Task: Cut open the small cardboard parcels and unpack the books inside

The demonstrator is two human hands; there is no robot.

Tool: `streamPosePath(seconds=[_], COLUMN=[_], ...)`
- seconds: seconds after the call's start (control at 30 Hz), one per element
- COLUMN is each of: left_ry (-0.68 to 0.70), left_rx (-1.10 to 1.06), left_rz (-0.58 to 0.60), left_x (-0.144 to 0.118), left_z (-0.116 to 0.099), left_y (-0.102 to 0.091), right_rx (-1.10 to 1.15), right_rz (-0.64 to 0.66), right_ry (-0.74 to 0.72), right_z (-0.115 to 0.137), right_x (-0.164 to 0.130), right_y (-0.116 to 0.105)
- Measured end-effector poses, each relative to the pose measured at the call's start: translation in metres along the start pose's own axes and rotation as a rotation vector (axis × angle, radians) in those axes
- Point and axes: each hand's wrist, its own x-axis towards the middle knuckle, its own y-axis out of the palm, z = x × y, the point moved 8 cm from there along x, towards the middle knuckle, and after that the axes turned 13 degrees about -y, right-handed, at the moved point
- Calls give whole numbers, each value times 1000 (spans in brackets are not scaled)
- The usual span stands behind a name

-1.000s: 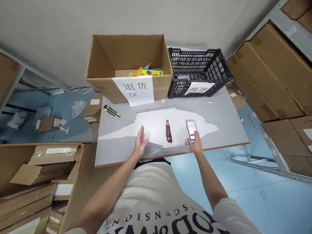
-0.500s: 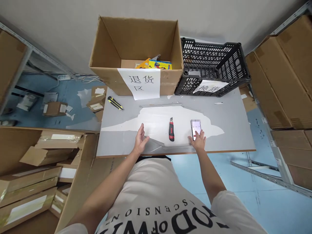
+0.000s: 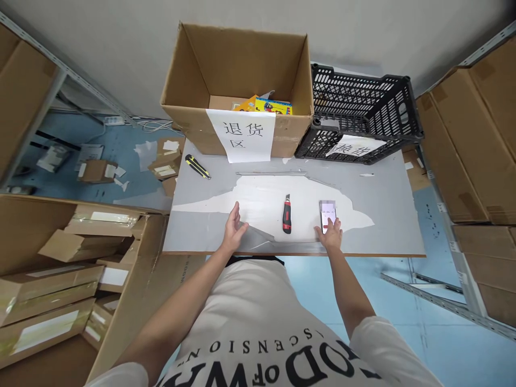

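A smartphone with a lit timer screen lies on the table's right half. My right hand is over its lower edge, fingers apart, with a fingertip at the screen. Left of the phone lies a red and black utility knife, its blade tip pointing away from me. My left hand hovers or rests near the table's front edge, fingers stretched out and holding nothing. Farther back on the left is a yellow and black box cutter.
An open cardboard box with a paper sign and colourful packages inside stands at the back. Beside it is a black plastic crate. A large carton full of parcels flanks me on the left; stacked boxes stand right.
The whole view has shifted slightly, so the scene sits a little farther right. Both hands keep nearly the same places, and the right one remains at the phone.
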Motion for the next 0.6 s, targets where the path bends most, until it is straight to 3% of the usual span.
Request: streamPosePath(seconds=[0.13, 0.27, 0.47, 0.6], left_ry=[9, 38, 66, 88], left_rx=[-7, -19, -42, -75], left_rz=[-8, -28, -72, -116], left_x=[-4, -7, -13, -21], left_z=[-2, -5, -10, -10], left_y=[-4, -11, -23, -37], right_rx=[27, 71, 425, 677], right_rz=[4, -98, -250, -356], right_ry=[-12, -68, -306, -382], right_z=[2, 22, 109, 171], right_x=[-1, 1, 5, 2], right_y=[-2, -19, -47, -61])
